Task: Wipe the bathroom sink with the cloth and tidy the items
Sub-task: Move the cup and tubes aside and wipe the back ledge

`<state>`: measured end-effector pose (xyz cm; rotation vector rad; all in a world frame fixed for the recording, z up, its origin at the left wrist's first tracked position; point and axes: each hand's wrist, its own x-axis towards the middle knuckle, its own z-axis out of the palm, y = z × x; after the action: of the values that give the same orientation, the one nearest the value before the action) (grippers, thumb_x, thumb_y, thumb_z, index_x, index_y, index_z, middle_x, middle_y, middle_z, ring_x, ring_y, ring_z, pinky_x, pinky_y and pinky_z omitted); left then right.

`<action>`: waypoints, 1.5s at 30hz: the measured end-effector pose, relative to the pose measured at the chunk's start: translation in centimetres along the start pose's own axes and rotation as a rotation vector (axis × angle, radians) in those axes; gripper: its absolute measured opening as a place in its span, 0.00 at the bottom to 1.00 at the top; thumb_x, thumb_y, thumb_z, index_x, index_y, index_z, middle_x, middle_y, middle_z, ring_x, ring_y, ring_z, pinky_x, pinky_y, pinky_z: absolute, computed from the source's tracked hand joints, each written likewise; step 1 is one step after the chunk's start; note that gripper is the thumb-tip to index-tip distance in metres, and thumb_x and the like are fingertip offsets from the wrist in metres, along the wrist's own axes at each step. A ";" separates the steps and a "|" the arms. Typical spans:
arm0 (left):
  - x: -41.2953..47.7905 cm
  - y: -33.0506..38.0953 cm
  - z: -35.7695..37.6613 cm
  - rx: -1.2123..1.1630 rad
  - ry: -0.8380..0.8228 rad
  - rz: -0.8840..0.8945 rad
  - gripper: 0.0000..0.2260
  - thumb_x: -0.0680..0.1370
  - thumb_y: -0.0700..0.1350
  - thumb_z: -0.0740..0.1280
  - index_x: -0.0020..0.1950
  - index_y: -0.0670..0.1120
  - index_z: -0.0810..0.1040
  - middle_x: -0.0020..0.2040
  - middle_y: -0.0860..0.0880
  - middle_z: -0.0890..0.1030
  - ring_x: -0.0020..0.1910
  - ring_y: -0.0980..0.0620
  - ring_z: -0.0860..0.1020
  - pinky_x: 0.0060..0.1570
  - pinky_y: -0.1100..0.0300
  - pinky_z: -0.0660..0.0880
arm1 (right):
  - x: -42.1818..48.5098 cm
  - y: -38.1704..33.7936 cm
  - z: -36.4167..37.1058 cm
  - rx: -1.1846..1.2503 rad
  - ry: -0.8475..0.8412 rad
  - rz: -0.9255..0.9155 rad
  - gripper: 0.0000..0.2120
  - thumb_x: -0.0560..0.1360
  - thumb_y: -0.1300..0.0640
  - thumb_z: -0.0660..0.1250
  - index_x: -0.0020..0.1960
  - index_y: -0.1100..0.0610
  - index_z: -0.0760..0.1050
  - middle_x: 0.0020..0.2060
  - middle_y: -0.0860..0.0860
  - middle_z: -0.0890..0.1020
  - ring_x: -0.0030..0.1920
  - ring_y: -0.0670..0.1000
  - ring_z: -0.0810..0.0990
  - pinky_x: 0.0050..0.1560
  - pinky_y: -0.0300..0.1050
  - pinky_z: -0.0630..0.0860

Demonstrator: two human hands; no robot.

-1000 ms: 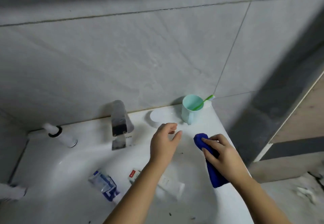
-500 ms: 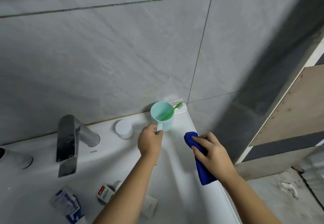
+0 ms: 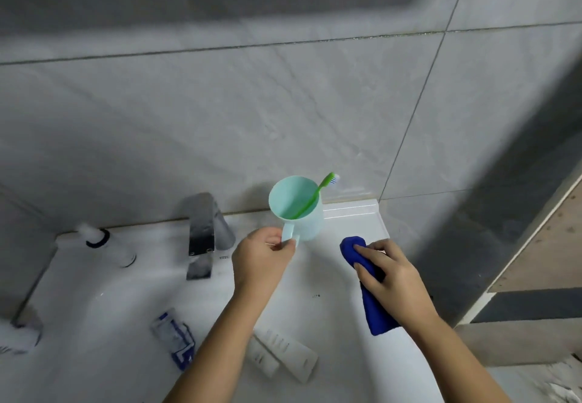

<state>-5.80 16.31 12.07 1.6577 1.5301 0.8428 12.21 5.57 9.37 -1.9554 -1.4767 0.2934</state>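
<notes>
Grey tiles make up the wall (image 3: 220, 103) that fills the upper part of my view. Below it sits the white sink (image 3: 352, 213), its back ledge running along the foot of the wall. A chrome faucet (image 3: 201, 229) stands at the middle of that ledge, spout pointing toward me.

My right hand (image 3: 390, 279) lies on the sink's right rim, fingers curled round a blue cloth (image 3: 374, 314) that is rolled into a long wad and pressed to the rim. My left hand (image 3: 261, 261) pinches the handle of a mint-green cup (image 3: 302, 210) between thumb and fingers. The cup is just right of the faucet, its mouth tipped toward me. I cannot tell whether its base touches the ledge.

Two white tubes (image 3: 289, 352) lie side by side in the basin under my left forearm. A blue-and-white packet (image 3: 174, 339) lies left of them. A blurred white bottle (image 3: 110, 245) with a dark ring lies on the ledge left of the faucet. A green toothbrush (image 3: 310, 201) leans inside the cup, head sticking out over the rim toward the wall.
</notes>
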 end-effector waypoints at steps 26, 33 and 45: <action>-12.0 -24.9 -29.2 0.259 0.493 -0.421 0.05 0.71 0.46 0.72 0.37 0.47 0.79 0.31 0.51 0.79 0.32 0.50 0.76 0.32 0.60 0.67 | -2.3 -24.3 19.8 0.173 -0.465 -0.541 0.14 0.71 0.57 0.67 0.56 0.57 0.79 0.47 0.51 0.76 0.39 0.46 0.75 0.45 0.21 0.65; -13.3 -28.8 -30.8 0.251 0.518 -0.510 0.04 0.71 0.46 0.72 0.39 0.47 0.79 0.34 0.52 0.80 0.36 0.50 0.78 0.34 0.61 0.68 | -3.6 -25.5 24.3 0.045 -0.562 -0.496 0.14 0.74 0.57 0.66 0.60 0.54 0.76 0.48 0.45 0.70 0.41 0.47 0.73 0.39 0.26 0.62; -13.9 -29.5 -31.4 0.116 0.536 -0.483 0.14 0.70 0.49 0.74 0.51 0.45 0.78 0.45 0.52 0.79 0.46 0.54 0.77 0.42 0.62 0.70 | -3.6 -26.2 25.4 0.055 -0.568 -0.441 0.13 0.74 0.58 0.66 0.58 0.53 0.77 0.48 0.44 0.71 0.42 0.48 0.74 0.39 0.32 0.65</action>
<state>-49.06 5.93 3.71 1.0922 2.2624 0.9821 -22.87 15.37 5.70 -1.5058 -2.1803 0.7193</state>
